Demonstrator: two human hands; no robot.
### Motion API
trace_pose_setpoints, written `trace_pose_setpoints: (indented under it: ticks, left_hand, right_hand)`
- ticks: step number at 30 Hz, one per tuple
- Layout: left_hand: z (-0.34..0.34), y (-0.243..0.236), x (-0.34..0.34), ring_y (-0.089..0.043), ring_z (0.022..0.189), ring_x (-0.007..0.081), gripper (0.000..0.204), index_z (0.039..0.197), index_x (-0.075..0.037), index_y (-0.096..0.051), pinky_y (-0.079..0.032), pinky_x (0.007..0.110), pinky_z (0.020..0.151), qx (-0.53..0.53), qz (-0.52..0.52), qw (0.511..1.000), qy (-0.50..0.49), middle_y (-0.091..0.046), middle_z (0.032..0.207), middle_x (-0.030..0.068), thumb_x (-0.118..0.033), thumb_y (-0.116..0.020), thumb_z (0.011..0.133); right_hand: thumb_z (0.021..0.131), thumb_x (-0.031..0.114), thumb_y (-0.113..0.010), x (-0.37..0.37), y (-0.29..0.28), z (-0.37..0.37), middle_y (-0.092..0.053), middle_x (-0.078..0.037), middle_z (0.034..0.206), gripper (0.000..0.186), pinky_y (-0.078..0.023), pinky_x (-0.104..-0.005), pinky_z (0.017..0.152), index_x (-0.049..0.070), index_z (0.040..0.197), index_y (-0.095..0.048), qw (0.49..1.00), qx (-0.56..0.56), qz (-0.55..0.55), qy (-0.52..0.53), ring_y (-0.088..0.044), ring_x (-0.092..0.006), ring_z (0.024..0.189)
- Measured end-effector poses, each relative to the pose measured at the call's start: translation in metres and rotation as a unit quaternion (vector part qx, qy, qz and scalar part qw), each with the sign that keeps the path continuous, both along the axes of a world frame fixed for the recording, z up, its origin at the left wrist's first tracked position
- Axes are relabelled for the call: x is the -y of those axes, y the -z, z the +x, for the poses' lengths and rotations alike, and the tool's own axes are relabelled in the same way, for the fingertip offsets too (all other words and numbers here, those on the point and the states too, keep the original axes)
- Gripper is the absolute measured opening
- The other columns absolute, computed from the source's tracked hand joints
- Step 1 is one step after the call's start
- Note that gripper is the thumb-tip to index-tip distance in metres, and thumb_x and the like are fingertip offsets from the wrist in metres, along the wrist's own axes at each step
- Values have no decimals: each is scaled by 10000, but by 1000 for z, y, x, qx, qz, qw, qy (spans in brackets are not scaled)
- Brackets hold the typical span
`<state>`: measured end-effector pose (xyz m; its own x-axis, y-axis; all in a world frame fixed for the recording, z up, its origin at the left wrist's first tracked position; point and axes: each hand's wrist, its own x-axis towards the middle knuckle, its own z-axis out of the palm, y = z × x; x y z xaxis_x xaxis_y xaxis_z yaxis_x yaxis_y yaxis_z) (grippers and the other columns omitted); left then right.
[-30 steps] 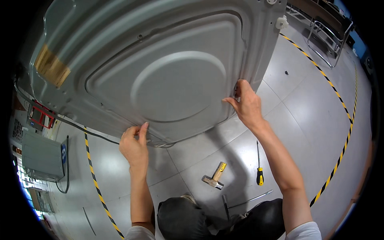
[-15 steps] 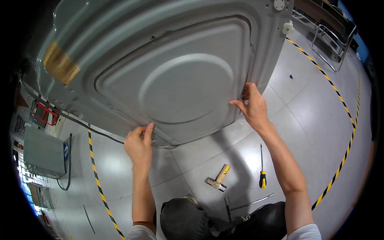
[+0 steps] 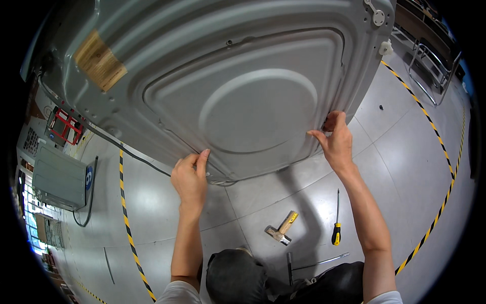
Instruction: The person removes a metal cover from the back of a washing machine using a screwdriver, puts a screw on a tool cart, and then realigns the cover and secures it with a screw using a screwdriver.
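Note:
A large grey metal panel [image 3: 258, 109] of an appliance, with a pressed ring, a yellowish label [image 3: 98, 61] and white fittings [image 3: 378, 18], fills the top. My left hand [image 3: 190, 180] has its fingers curled at the inner panel's lower left edge, thumb pressed on the metal. My right hand [image 3: 338, 142] grips that panel's right edge, fingers bent and partly hidden, thumb against its face. A grey cable [image 3: 136, 154] runs along the panel's left side, behind my left hand.
On the tiled floor by my knees lie a hammer [image 3: 283, 228], a screwdriver [image 3: 336, 233] and a T-handled tool [image 3: 319, 262]. Striped tape lines [image 3: 129, 228] run both sides. A grey cabinet [image 3: 58, 177] stands left; a chair [image 3: 430, 76] stands upper right.
The whole view has shifted, with panel, floor tools and both hands appearing farther right. Both hands keep about the same hold on the panel.

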<state>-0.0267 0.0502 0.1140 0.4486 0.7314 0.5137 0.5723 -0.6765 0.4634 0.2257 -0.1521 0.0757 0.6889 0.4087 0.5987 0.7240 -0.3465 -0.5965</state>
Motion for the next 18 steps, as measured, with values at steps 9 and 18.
trace_pose_setpoints:
  ticks: [9, 18]
  left_hand:
    - [0, 3, 0, -510, 570, 263, 353, 664, -8, -629, -388, 375, 536, 6, 10, 1000, -4, -556, 568, 99, -303, -652, 856]
    - [3, 11, -1, -506, 574, 241, 317, 662, 0, -623, -383, 361, 538, 28, 32, 999, -14, -559, 588, 96, -250, -668, 852]
  right_hand:
    - [684, 229, -808, -1, -9, -5, -594, -133, 799, 542, -497, -356, 604, -2, 1019, -451, 999, -5, -40, 1, -604, -269, 693]
    - [700, 224, -796, 2, -5, 0, -593, -156, 863, 526, -501, -381, 575, -2, 1024, -448, 998, 5, -65, -2, -617, -336, 726]
